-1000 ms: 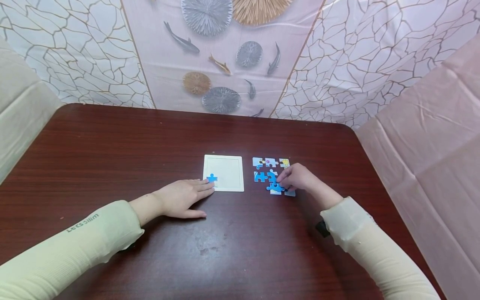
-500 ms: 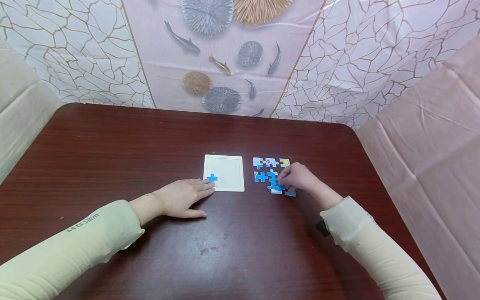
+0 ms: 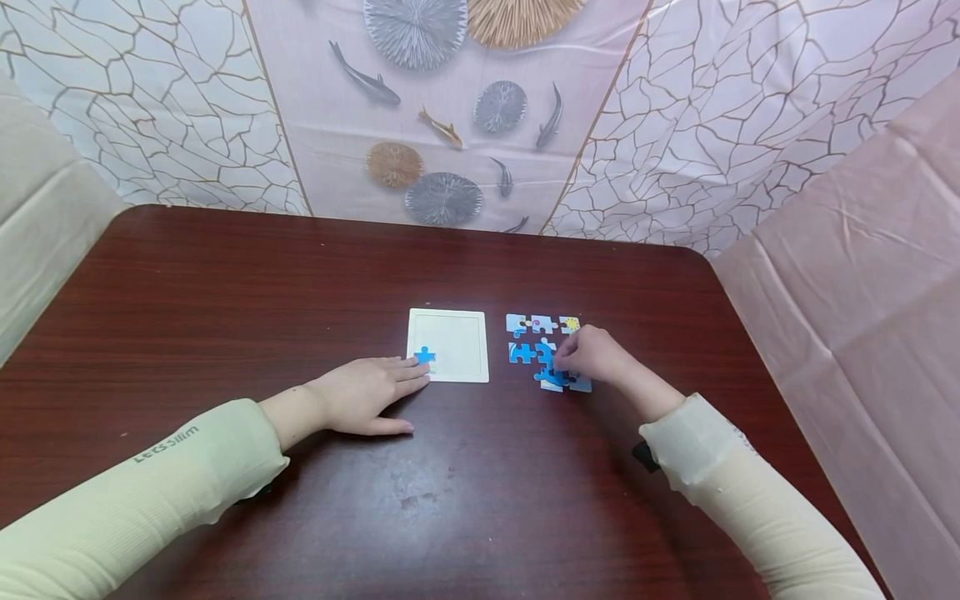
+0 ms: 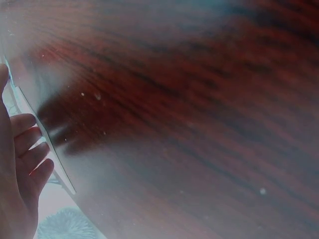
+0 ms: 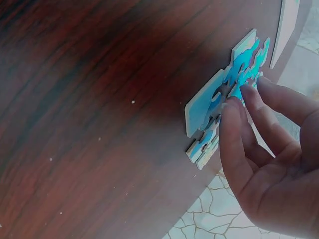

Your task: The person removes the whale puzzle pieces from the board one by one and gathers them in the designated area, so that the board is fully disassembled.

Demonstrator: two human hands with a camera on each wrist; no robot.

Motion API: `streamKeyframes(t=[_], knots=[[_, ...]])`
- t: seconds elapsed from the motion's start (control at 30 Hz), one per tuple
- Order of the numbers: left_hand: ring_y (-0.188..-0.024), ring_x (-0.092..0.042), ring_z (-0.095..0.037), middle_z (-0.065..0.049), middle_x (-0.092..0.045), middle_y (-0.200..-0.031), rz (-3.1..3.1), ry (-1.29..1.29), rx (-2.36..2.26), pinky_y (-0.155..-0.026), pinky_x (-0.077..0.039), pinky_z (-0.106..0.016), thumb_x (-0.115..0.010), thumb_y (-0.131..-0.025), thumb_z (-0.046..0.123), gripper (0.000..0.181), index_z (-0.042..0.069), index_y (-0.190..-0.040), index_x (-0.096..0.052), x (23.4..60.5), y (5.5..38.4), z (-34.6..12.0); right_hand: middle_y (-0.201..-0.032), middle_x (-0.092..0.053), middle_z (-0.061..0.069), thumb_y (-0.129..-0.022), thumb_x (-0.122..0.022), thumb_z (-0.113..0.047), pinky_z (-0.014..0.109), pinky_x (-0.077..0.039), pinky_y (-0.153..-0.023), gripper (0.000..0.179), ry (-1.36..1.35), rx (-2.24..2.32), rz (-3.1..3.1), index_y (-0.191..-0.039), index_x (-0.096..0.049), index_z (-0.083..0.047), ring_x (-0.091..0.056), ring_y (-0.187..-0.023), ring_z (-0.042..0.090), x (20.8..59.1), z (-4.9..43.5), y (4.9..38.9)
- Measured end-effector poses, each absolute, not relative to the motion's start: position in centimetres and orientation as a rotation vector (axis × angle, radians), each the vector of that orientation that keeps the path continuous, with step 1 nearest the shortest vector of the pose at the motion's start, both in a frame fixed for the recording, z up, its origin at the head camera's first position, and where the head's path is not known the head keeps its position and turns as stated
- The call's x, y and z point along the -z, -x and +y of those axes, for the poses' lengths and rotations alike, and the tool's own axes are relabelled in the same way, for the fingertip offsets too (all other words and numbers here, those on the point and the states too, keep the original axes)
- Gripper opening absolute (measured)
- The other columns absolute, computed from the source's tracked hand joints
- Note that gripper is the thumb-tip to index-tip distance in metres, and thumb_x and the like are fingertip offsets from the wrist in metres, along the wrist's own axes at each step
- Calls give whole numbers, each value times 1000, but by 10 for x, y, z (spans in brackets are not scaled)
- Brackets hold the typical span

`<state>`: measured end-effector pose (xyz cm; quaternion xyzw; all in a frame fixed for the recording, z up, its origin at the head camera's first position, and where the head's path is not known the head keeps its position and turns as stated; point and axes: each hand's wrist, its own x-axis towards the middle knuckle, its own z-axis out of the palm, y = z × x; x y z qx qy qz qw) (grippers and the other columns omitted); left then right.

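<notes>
My left hand [image 3: 367, 396] lies flat with fingers extended, fingertips resting on the lower left corner of a white square puzzle tray [image 3: 461, 342]. A blue puzzle piece [image 3: 424, 356] sits in that corner, partly under the fingers. In the left wrist view, the left hand [image 4: 25, 164] shows along the tray's edge. On the right, my right hand [image 3: 592, 354] pinches at a blue puzzle piece [image 3: 550, 377] in the lower row of loose pieces. The right wrist view shows the curled fingers of the right hand [image 5: 274, 144] against the pieces; the exact contact is partly hidden.
Several other puzzle pieces [image 3: 522, 353] lie loosely in rows right of the tray, including one with a yellow sun [image 3: 570, 324]. They rest on a dark reddish wooden table [image 3: 262, 275]. Patterned fabric [image 3: 450, 108] hangs behind the table's far edge.
The blue piece under the right fingers has shifted and turned slightly. The right hand has barely moved; the left hand stays where it was on the tray.
</notes>
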<state>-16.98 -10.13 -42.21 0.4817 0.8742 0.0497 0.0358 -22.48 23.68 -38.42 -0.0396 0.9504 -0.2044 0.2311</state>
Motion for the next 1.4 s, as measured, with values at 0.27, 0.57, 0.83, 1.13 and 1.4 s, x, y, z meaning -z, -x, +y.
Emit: streamKeyframes(t=[0.27, 0.57, 0.83, 1.13, 1.4], knots=[[-132, -43, -29, -15, -46, -142, 2686, -1477, -158, -108, -36, -44, -54, -90, 48, 65, 0, -134, -49, 419, 171, -100, -88, -66, 12, -88, -65, -22, 30, -56, -70, 23, 57, 710, 2574, -99, -70, -3, -58, -74, 20, 378, 229, 229], [-129, -46, -29, -14, -47, -138, 2691, -1497, -154, -106, -38, -41, -57, -88, 48, 66, 0, -133, -50, 421, 171, -102, -99, -68, 15, -87, -65, -21, 33, -58, -73, 27, 84, 964, 2433, -106, -68, -2, -64, -79, 20, 375, 194, 238], [-128, -45, -28, -13, -46, -138, 2690, -1488, -168, -106, -38, -42, -55, -88, 50, 67, 3, -135, -47, 422, 171, -103, -90, -67, 14, -87, -61, -10, 28, -57, -66, 29, 61, 1148, 2262, -111, -63, 5, -63, -70, 13, 384, 156, 245], [-128, -43, -28, -11, -47, -137, 2705, -1439, -173, -107, -37, -43, -56, -87, 51, 69, 6, -137, -45, 421, 171, -110, -81, -67, 10, -89, -58, -9, 28, -57, -62, 26, 32, 1239, 2168, -111, -63, 4, -63, -66, 12, 392, 128, 241], [-129, -43, -32, -15, -46, -140, 2718, -1399, -169, -107, -36, -45, -56, -87, 51, 69, 5, -137, -45, 423, 169, -117, -104, -68, 22, -92, -55, -10, 31, -58, -67, 28, 42, 1275, 2126, -114, -61, 5, -66, -71, 14, 394, 111, 237]])
